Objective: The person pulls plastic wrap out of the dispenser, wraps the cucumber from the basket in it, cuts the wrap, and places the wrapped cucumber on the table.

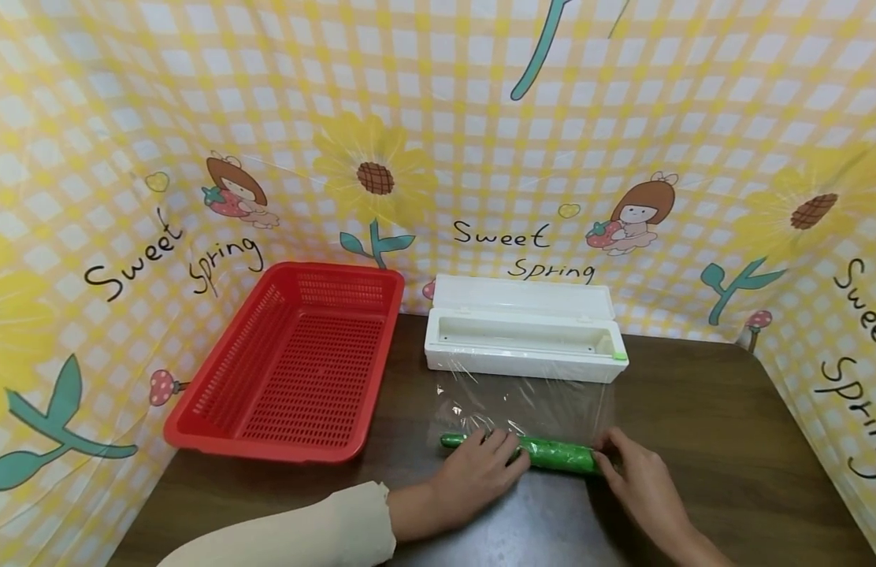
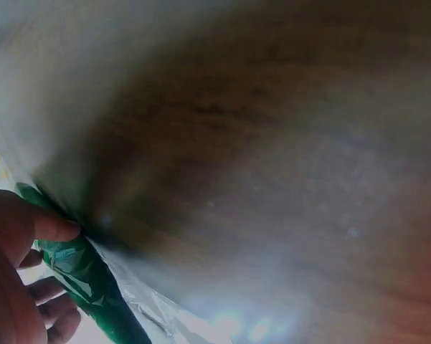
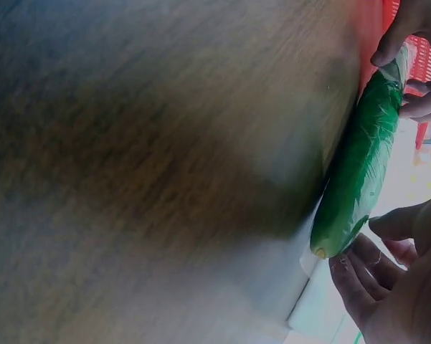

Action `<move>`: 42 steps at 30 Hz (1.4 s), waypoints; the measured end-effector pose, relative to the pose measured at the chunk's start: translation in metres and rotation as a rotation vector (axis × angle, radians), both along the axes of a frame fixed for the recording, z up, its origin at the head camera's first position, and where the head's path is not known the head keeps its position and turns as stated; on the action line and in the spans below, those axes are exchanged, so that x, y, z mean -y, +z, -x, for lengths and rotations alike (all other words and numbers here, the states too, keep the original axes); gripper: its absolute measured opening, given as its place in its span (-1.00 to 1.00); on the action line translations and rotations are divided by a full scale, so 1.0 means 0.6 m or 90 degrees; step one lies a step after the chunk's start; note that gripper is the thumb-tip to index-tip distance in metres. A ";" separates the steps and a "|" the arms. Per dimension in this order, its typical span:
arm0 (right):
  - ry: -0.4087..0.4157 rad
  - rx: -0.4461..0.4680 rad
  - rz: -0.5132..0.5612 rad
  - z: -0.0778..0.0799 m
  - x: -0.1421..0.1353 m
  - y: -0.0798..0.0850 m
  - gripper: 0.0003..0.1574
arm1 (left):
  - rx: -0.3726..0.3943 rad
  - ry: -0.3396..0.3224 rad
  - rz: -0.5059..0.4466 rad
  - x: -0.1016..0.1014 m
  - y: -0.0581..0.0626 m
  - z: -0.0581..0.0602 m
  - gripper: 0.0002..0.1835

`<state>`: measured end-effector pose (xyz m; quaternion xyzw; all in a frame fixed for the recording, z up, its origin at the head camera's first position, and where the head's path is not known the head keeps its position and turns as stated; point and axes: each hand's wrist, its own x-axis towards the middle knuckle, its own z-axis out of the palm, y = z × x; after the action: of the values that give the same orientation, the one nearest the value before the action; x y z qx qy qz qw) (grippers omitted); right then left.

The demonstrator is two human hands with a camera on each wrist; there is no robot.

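Note:
A long green cucumber (image 1: 557, 456), wrapped in shiny clear cling film, lies crosswise on the table near me. My left hand (image 1: 478, 475) grips it left of its middle, the thumb on the near side and fingers bent over the far side; the left wrist view shows this grip on the cucumber (image 2: 93, 287). At its right end my right hand (image 1: 640, 480) holds the tip between thumb and fingers, also seen beside the cucumber (image 3: 358, 172) in the right wrist view. Cling film (image 1: 530, 402) stretches flat from the cucumber back to a white dispenser box (image 1: 526, 366).
The dispenser's lid (image 1: 523, 294) stands open at the back. A red perforated plastic basket (image 1: 268, 452) stands to the left on the dark wooden table (image 1: 736, 441). A yellow checked cloth (image 1: 480, 157) hangs around the table's back and sides.

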<state>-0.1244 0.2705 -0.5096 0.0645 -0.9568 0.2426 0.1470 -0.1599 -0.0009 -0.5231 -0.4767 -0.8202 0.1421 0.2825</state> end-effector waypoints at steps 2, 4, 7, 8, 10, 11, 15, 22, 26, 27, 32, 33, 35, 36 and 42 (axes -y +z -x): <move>0.010 -0.023 -0.006 0.001 0.000 0.000 -0.68 | 0.002 0.021 -0.004 -0.002 -0.001 0.002 -0.72; 0.019 -0.040 -0.012 0.002 -0.001 0.001 -0.67 | 0.001 0.039 -0.002 -0.004 -0.001 0.005 -0.73; 0.040 -0.053 -0.016 0.003 -0.003 0.002 -0.63 | 0.003 0.067 0.005 -0.007 0.002 0.006 -0.67; 0.044 -0.047 -0.015 0.004 -0.004 0.003 -0.63 | 0.012 0.075 0.007 -0.008 0.002 0.006 -0.64; 0.046 -0.028 -0.009 0.007 -0.004 0.005 -0.65 | 0.030 0.088 0.009 -0.010 0.004 0.007 -0.58; 0.047 -0.017 -0.004 0.008 -0.004 0.006 -0.66 | 0.040 0.092 0.009 -0.011 0.004 0.008 -0.56; 0.038 0.035 0.029 0.016 -0.005 0.011 -0.74 | 0.076 0.090 0.006 -0.014 0.005 0.014 -0.59; 0.014 0.168 0.154 0.027 -0.012 0.020 -0.72 | 0.090 0.084 0.000 -0.016 0.007 0.018 -0.60; -0.020 0.255 0.165 0.031 -0.015 0.026 -0.68 | 0.099 0.091 -0.021 -0.017 0.006 0.020 -0.59; -0.027 0.269 0.166 0.032 -0.016 0.028 -0.68 | 0.103 0.092 -0.025 -0.017 0.005 0.020 -0.59; 0.011 0.147 0.055 0.029 -0.012 0.024 -0.76 | 0.140 0.103 -0.039 -0.018 0.005 0.020 -0.57; 0.040 0.083 0.004 0.027 -0.009 0.021 -0.81 | 0.146 0.106 -0.041 -0.018 0.004 0.020 -0.57; 0.104 -0.062 -0.096 0.023 -0.004 0.013 -0.80 | 0.157 0.113 -0.044 -0.018 0.004 0.019 -0.56; 0.133 -0.124 -0.136 0.020 0.000 0.008 -0.72 | 0.160 0.116 -0.046 -0.018 0.005 0.019 -0.55; 0.226 -0.182 -0.213 0.012 0.019 -0.016 -0.35 | 0.156 0.120 -0.060 -0.020 0.005 0.018 -0.53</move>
<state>-0.1317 0.2590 -0.5193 0.2880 -0.9267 0.0919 0.2233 -0.1705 0.0113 -0.5202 -0.3976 -0.8955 0.0698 0.1876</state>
